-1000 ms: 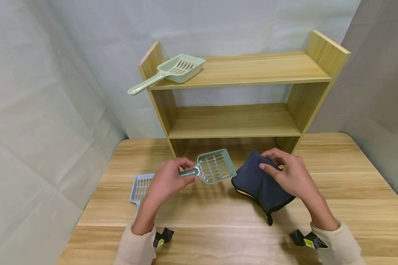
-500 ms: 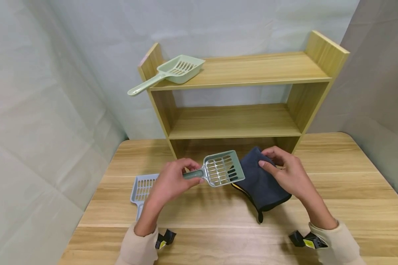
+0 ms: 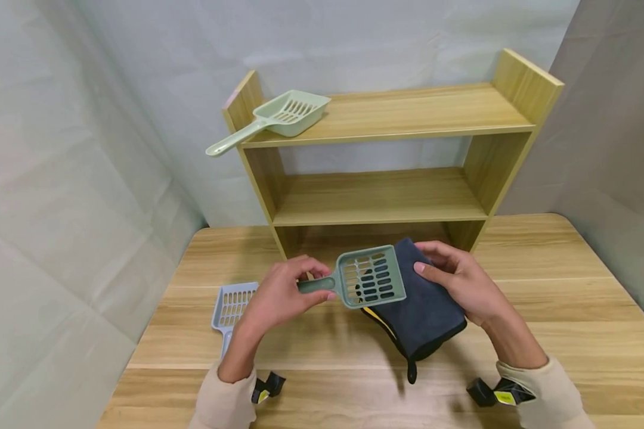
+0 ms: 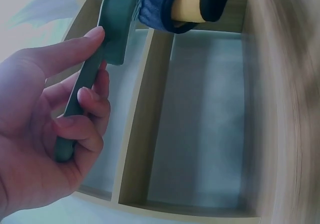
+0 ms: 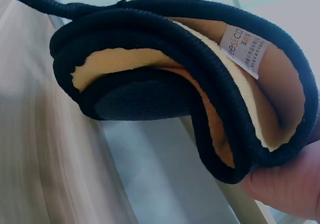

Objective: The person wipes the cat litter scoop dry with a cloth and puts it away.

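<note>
My left hand (image 3: 284, 292) grips the handle of a dark green slotted litter scoop (image 3: 399, 275), its blade pointing right. In the left wrist view the fingers curl round the scoop's handle (image 4: 82, 91). My right hand (image 3: 467, 286) holds a folded dark blue cleaning cloth (image 3: 432, 307) by its upper right side, thumb on top. The scoop's blade overlaps the cloth's left part in the head view. Seen from the right wrist, the cloth (image 5: 145, 96) shows yellow inner layers, black edging, a loop and a white label (image 5: 245, 49).
A wooden shelf unit (image 3: 381, 214) stands at the back of the wooden table (image 3: 349, 387). On its top board lies a pale green scoop (image 3: 306, 126), handle jutting past the left side. A light blue scoop (image 3: 226, 335) lies on the table, partly behind the left forearm.
The green scoop has moved right with my left hand and now overlaps the cloth. My right hand has shifted slightly left, turning the cloth so its loop hangs further left.
</note>
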Available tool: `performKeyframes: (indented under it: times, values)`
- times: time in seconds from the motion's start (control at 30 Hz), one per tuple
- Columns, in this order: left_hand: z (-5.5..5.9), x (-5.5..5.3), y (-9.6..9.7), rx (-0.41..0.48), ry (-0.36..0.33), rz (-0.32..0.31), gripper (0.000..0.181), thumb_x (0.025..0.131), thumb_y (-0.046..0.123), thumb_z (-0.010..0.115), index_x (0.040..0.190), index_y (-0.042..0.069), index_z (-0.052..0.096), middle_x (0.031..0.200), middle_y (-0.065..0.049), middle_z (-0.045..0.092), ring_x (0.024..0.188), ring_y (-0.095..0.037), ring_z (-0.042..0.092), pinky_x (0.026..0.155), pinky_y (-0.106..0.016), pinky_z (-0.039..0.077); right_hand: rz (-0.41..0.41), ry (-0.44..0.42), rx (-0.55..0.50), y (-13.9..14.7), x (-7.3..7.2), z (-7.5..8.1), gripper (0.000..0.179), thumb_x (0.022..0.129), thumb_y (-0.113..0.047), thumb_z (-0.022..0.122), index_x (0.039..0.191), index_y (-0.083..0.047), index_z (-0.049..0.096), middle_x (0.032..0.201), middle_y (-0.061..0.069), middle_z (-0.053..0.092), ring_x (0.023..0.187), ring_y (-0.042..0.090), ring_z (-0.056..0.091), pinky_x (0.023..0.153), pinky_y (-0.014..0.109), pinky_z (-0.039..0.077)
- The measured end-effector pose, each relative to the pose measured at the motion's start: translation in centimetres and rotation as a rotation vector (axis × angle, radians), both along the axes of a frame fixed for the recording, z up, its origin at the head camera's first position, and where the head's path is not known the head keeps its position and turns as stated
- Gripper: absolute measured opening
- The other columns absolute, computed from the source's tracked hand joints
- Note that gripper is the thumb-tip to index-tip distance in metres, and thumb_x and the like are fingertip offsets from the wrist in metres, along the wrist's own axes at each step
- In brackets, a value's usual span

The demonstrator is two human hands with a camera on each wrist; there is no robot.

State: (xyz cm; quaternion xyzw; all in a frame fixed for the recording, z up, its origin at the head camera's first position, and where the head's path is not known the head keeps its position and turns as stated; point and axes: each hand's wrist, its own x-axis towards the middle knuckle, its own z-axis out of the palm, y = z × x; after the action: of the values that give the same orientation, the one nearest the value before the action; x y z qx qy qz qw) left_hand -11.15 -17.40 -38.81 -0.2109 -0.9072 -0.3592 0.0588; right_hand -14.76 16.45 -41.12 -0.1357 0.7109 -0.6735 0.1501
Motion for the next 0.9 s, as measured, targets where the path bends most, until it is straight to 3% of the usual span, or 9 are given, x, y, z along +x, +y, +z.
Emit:
performKeyframes:
  times: [0.17, 0.4, 0.67, 0.9]
  values:
    - [0.0, 0.0, 0.0, 0.006, 0.025, -0.021, 0.03, 0.083, 0.016, 0.094, 0.11, 0.014, 0.081, 0.094, 0.003, 0.073, 0.077, -0.01, 0.062, 0.067, -0.024, 0.051, 0.041, -0.11, -0.096, -0.1, 0.0, 0.0, 0.038, 0.108, -0.018, 0.066, 0.145, -0.016, 0.059, 0.115, 0.001, 0.074, 0.09, 0.018, 0.078, 0.073, 0.034, 0.066]
    - [-0.1, -0.2, 0.0, 0.013, 0.04, -0.047, 0.028, 0.085, 0.016, 0.093, 0.111, 0.014, 0.083, 0.092, 0.004, 0.074, 0.078, -0.009, 0.062, 0.068, -0.025, 0.052, 0.115, -0.166, -0.216, -0.5, 0.0, -0.2, 0.035, 0.109, -0.012, 0.063, 0.144, -0.018, 0.059, 0.118, 0.001, 0.077, 0.095, 0.018, 0.08, 0.077, 0.033, 0.066]
    - [-0.4, -0.3, 0.1, 0.05, 0.03, -0.07, 0.027, 0.084, 0.015, 0.092, 0.11, 0.014, 0.084, 0.091, 0.005, 0.074, 0.077, -0.011, 0.061, 0.066, -0.025, 0.051, 0.166, -0.167, -0.253, -0.9, 0.2, -0.4, 0.038, 0.109, -0.008, 0.06, 0.147, -0.015, 0.056, 0.125, 0.002, 0.075, 0.103, 0.018, 0.078, 0.081, 0.032, 0.065]
    - [-0.6, -0.5, 0.3, 0.063, 0.054, -0.084, 0.026, 0.083, 0.016, 0.094, 0.108, 0.015, 0.085, 0.091, 0.005, 0.076, 0.075, -0.006, 0.06, 0.067, -0.025, 0.051, 0.234, -0.109, -0.301, -1.2, 0.0, -1.2, 0.041, 0.111, -0.004, 0.055, 0.15, -0.015, 0.053, 0.134, -0.001, 0.073, 0.114, 0.017, 0.076, 0.09, 0.031, 0.064]
